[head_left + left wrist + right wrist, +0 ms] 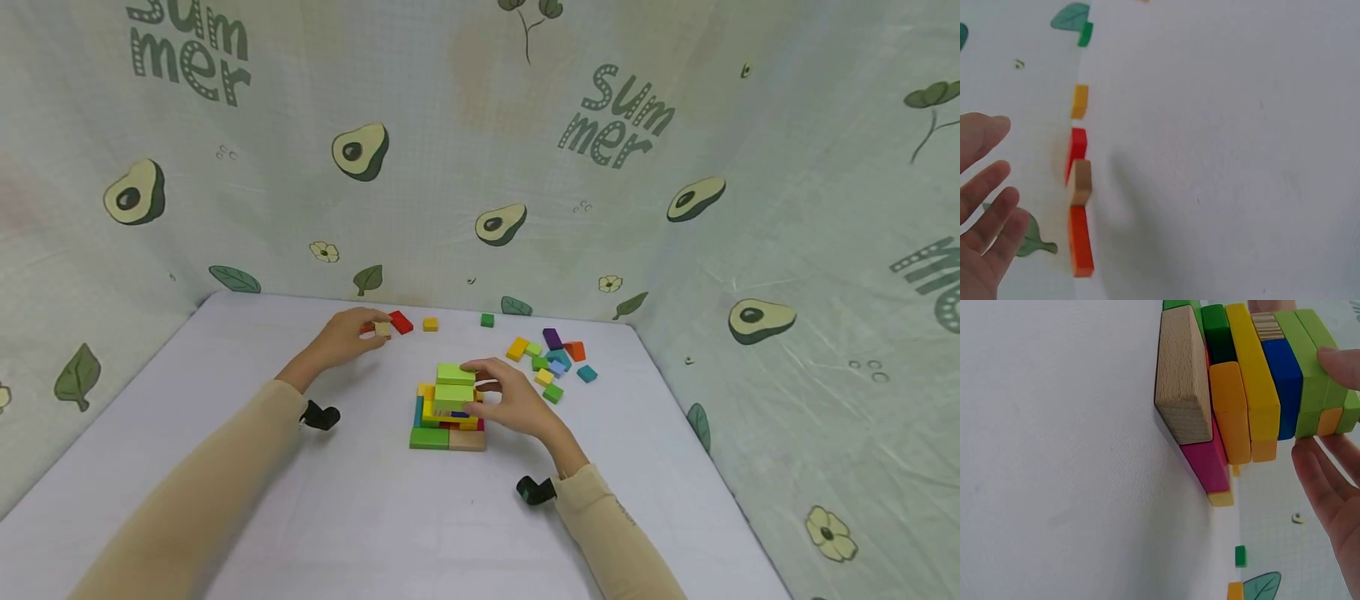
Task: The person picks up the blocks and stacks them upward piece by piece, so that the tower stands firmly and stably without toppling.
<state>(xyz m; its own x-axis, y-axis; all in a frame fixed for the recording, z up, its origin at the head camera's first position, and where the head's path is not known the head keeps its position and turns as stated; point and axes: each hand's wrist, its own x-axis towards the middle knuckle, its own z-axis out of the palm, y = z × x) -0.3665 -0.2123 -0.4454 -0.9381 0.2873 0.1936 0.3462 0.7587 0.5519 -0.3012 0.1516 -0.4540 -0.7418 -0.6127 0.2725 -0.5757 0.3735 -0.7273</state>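
Observation:
A stepped stack of coloured wooden blocks [442, 438] stands mid-table, with light green blocks [454, 397] at its top. My right hand [517, 402] is at the right of the top, thumb [1342, 367] on one face of the light green blocks and fingers curled by their side, pinching them. Under these show a blue block [1285, 387] and a yellow block [1254, 369]. My left hand [341, 343] reaches to the far left, fingers apart around a plain wood block [382, 329]. In the left wrist view, that hand's fingers are spread with nothing between them.
Near the plain block lie a red block [401, 322] and an orange-red block [1081, 242]. A yellow block [430, 324] and a green block [487, 320] sit along the back edge. Several loose blocks, including a purple one [552, 338], are scattered right of the stack. Patterned cloth [420, 250] hangs behind.

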